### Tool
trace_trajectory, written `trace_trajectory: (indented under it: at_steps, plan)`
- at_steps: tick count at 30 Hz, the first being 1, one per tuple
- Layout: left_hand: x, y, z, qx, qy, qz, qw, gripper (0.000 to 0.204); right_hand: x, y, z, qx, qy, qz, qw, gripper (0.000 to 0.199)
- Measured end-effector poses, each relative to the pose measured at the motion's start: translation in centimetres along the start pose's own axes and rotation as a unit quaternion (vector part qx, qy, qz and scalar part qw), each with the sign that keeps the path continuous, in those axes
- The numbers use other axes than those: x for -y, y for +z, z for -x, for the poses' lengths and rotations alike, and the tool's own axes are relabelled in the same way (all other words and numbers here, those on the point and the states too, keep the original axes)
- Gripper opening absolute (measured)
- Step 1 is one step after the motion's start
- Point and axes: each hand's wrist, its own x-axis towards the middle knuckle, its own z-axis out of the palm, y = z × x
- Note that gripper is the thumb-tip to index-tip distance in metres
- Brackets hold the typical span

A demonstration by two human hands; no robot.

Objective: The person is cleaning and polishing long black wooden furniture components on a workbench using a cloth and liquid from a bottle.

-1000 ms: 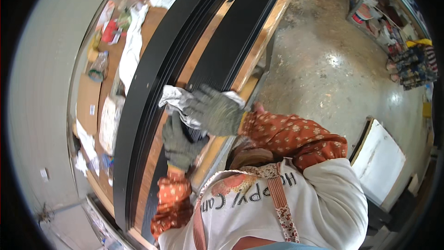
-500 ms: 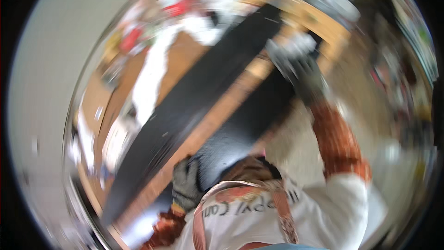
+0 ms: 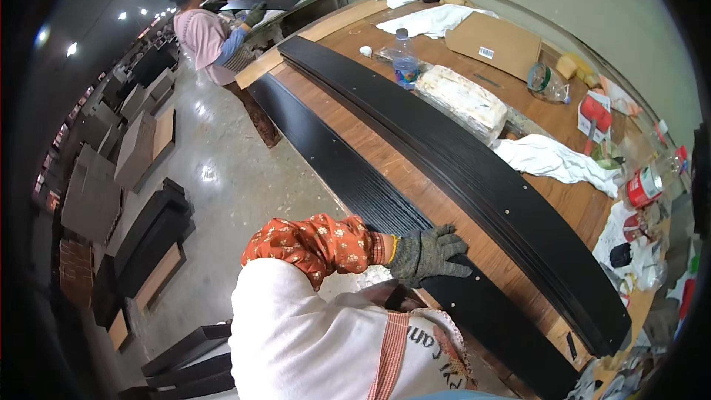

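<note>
My left hand (image 3: 429, 255), in a grey knitted glove with a yellow cuff, lies with fingers spread on the nearer long black board (image 3: 329, 155). The board has a grained face with small pale spots along it, and part of it is behind my arm. Beyond it, across a strip of bare wood, a second long black board (image 3: 452, 152) with a curved outer edge and ridged near side lies along the table. My right hand is out of view.
The wooden table (image 3: 355, 118) bears a plastic bottle (image 3: 404, 59), a white wrapped bundle (image 3: 461, 104), a white cloth (image 3: 555, 161), cardboard (image 3: 495, 41) and a red-labelled can (image 3: 644, 187). Dark boards (image 3: 152, 230) stand on the floor at left. Another person (image 3: 204, 33) works at the far table.
The view has swung left, bringing the floor and the other person in. My right hand, earlier on a white cloth over the nearer board, has left the view. My left hand rests on that board.
</note>
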Motion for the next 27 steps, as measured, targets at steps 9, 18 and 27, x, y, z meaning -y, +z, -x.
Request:
trace_trajectory:
  at_steps: [9, 18, 27]
  plan:
    - [2.0, -6.2, -3.1, 0.199, -0.067, 0.192, 0.959, 0.048, -0.4, 0.6, -2.5, -0.018, 0.023, -0.02, 0.999, 0.056]
    - [-0.3, -4.5, -1.9, -0.092, -0.137, -0.171, 0.971, 0.05, -2.2, 0.4, -4.7, -0.034, 0.042, -0.031, 0.998, 0.055]
    - [0.8, -4.2, -2.5, -0.148, -0.105, -0.179, 0.967, 0.06, -5.1, -0.4, -6.3, -0.061, 0.062, -0.037, 0.996, 0.054]
